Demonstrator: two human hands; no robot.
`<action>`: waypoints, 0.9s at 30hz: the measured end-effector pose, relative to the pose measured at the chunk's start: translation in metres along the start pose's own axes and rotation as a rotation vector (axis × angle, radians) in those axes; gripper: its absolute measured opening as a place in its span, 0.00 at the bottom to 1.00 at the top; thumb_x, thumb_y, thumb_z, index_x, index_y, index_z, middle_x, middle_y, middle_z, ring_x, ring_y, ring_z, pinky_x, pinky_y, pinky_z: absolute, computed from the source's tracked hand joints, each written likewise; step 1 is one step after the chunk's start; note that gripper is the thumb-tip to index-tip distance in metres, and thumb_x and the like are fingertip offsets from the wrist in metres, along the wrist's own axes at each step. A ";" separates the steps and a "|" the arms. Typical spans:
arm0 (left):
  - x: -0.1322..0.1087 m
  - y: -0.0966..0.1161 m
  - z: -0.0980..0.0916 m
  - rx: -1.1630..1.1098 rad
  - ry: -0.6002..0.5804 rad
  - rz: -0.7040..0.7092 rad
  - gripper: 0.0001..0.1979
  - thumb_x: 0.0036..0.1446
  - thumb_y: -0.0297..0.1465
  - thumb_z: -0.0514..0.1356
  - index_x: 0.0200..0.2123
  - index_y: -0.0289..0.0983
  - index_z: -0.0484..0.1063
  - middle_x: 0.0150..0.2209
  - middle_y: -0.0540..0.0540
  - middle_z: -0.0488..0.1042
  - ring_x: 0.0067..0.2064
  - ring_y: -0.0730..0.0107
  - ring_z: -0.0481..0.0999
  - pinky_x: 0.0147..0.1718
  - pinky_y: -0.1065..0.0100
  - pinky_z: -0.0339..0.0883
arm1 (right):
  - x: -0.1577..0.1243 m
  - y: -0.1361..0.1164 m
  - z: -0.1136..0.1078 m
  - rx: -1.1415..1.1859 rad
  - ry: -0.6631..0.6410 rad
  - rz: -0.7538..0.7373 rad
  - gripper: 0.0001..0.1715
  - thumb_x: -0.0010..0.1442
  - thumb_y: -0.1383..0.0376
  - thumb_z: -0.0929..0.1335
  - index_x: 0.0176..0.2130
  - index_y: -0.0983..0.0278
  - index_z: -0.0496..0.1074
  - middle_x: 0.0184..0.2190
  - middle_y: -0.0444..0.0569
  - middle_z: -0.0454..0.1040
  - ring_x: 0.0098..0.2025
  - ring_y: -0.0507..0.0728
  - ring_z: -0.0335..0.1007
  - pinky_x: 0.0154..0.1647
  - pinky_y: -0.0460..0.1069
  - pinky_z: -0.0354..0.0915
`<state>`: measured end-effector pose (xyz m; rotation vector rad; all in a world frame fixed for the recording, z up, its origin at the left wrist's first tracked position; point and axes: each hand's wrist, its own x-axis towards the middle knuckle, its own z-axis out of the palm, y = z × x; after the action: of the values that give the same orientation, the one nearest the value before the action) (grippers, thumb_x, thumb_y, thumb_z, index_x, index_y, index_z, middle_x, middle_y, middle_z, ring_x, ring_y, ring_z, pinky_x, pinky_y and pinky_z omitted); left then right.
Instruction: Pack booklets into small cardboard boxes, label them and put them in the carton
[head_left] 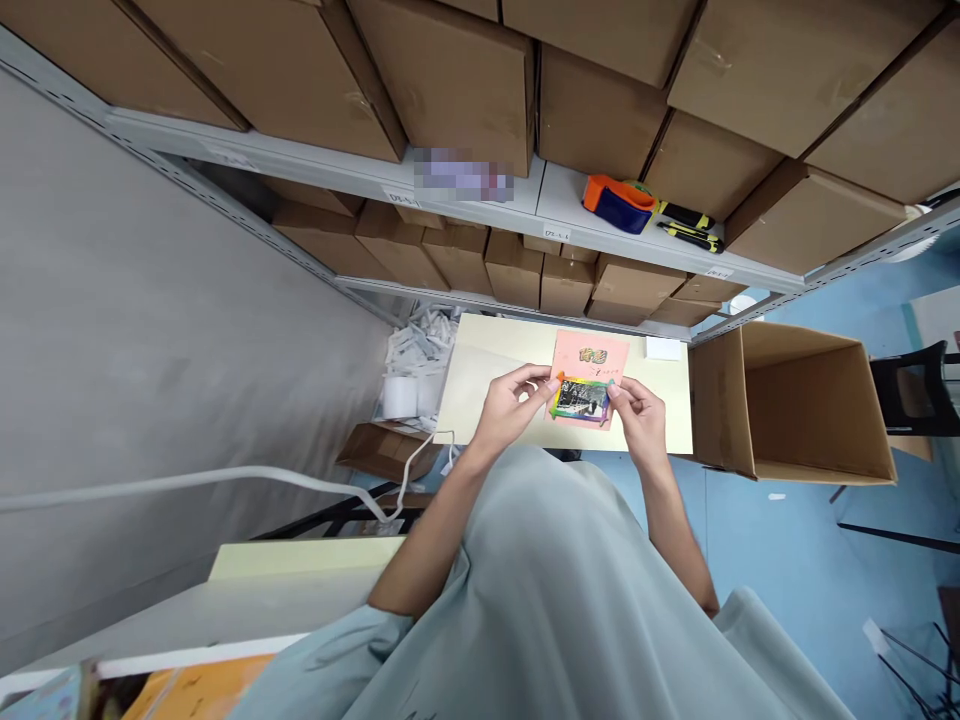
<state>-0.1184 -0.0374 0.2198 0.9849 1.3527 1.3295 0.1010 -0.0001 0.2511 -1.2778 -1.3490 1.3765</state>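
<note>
I hold a pink card [592,362] over a small cream table [480,370]. A dark photo with a rainbow-coloured frame [581,400] is on its lower part, and orange lettering is printed near its top. My left hand [514,400] pinches the card's left edge. My right hand [637,412] pinches its right edge. Both hands have their fingers closed on the card, thumbs on top.
An open cardboard box [795,410] stands right of the table. Metal shelves [525,215] with several brown cartons rise behind it, with an orange tape dispenser [619,203] and yellow-black tools [690,228]. White paper rolls [409,390] lie at the left. A white cable [225,482] crosses below.
</note>
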 end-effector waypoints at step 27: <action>-0.005 0.008 -0.031 0.190 0.037 0.182 0.16 0.58 0.42 0.76 0.44 0.40 0.85 0.37 0.44 0.86 0.39 0.62 0.85 0.40 0.63 0.79 | 0.010 0.015 -0.002 -0.158 -0.025 -0.164 0.21 0.64 0.51 0.77 0.52 0.58 0.84 0.39 0.49 0.85 0.41 0.59 0.80 0.39 0.53 0.73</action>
<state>-0.1480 -0.0486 0.2269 1.2419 1.4657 1.3777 0.1028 0.0086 0.2357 -1.2253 -1.5696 1.1965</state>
